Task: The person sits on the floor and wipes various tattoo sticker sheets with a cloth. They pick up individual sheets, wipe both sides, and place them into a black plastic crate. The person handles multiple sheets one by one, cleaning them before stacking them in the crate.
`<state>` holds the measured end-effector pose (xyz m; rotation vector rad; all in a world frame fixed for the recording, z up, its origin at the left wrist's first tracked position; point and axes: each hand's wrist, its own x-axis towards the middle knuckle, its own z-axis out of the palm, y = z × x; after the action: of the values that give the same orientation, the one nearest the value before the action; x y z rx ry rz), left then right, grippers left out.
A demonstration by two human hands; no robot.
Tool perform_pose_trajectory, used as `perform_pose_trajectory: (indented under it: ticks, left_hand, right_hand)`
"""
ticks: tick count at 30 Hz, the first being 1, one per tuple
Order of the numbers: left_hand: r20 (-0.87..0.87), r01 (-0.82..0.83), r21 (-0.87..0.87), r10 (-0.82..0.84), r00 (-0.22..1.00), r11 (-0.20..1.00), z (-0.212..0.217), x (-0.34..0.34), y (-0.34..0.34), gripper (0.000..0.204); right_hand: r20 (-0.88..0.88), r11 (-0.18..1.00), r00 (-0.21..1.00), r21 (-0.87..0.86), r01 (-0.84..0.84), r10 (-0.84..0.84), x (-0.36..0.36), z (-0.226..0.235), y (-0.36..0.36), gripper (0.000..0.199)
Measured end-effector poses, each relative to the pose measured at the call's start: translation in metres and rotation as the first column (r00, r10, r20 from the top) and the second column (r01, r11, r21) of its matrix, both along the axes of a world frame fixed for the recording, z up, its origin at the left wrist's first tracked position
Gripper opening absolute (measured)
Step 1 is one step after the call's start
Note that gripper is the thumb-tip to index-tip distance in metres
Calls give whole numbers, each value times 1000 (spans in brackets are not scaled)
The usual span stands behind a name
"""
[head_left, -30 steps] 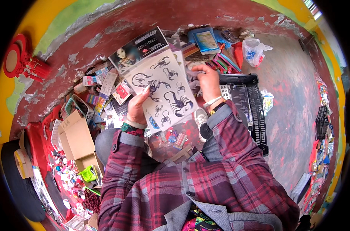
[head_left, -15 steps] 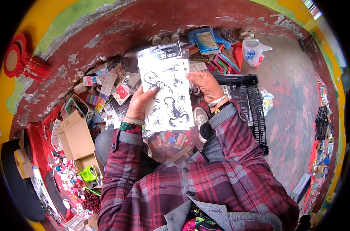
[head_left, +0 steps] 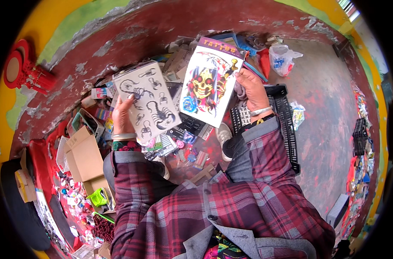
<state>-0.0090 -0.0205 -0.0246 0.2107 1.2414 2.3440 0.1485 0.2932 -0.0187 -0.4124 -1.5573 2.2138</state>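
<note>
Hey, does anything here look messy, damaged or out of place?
Yes. Small packets lie scattered in a loose heap on the floor, and the red wall paint is peeling in patches. The two sheets in the hands look intact.

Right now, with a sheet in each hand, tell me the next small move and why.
Probably lay the scorpion sheet from the left hand down onto the heap of packets below it. The right hand holds the skull sheet apart from it and more upright, so the two are already separated, and the left sheet sits lower, close over the heap.
</note>
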Motion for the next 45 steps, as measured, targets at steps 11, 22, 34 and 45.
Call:
perform_pose_trajectory:
  ticks: [11, 22, 34, 45]
  left_hand:
    - [372, 364, 264, -442, 816, 893, -32, 25, 36, 40]
    - [374, 380, 355, -502, 780, 854, -32, 52, 49, 33]
    - [404, 294, 303, -401, 822, 907, -42, 40, 48, 27]
    - [290, 305, 498, -488, 824, 812, -37, 51, 52, 42]
  right_hand:
    - [51, 922, 932, -176, -346, 359, -8, -4, -20, 14]
    - [249, 957, 928, 22, -290, 275, -18, -17, -32, 18]
    - [-162, 874, 926, 307, 376, -341, -13, -5, -23, 23]
    - [26, -23, 967, 1000, -21, 253, -12, -22, -136, 46]
